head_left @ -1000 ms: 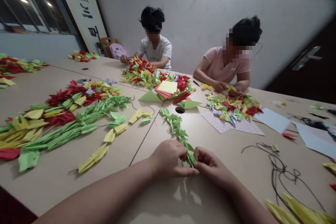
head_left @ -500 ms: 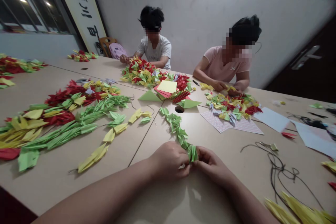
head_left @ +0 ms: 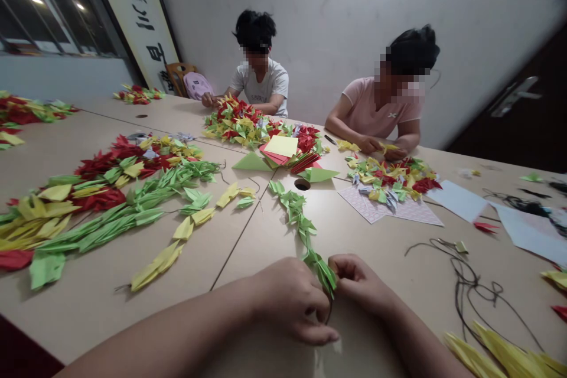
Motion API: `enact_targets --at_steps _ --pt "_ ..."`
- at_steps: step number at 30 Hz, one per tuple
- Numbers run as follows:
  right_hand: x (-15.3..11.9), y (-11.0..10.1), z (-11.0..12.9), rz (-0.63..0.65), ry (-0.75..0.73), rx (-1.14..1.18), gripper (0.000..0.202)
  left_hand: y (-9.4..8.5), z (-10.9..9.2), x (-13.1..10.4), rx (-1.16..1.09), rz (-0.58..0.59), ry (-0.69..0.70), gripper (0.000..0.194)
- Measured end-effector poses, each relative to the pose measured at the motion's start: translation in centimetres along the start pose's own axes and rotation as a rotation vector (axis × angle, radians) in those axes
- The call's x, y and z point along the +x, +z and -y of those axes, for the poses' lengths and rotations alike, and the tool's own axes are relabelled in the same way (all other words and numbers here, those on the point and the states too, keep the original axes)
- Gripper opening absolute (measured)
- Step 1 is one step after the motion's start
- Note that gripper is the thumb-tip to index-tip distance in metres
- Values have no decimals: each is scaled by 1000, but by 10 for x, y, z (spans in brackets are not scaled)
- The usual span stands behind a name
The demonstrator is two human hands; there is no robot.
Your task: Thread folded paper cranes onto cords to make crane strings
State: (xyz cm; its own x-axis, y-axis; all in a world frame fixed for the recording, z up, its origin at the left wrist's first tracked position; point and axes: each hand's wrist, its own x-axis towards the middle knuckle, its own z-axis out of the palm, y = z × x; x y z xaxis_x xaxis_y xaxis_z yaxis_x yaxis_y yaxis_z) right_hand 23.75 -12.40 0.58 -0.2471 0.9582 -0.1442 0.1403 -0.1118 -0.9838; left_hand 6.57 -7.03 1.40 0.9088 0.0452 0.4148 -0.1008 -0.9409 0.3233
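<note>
Beside left hand (head_left: 295, 301), green garland (head_left: 319, 267) (end obscured)

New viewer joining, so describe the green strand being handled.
On the table, find the nearer round hole. Left of it, the green strand runs down between the left hand and right hand. No other green strand reaches them.

Before me on the table (head_left: 398, 266), a folded-paper strand (head_left: 296, 208) runs toward stacked paper squares (head_left: 282, 146), a paper heap (head_left: 237, 121) behind them; bundled strands (head_left: 128, 212) lie left, a loose cord (head_left: 460, 274) right.
</note>
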Motion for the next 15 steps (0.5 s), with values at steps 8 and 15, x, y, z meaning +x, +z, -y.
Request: enact_targets --at_steps 8,15 --pt "-5 -5 -1 91 129 167 6 -18 31 -5 108 -82 -365 24" --pt "-6 -4 -1 81 143 105 6 -5 31 -2 228 -19 -423 18"
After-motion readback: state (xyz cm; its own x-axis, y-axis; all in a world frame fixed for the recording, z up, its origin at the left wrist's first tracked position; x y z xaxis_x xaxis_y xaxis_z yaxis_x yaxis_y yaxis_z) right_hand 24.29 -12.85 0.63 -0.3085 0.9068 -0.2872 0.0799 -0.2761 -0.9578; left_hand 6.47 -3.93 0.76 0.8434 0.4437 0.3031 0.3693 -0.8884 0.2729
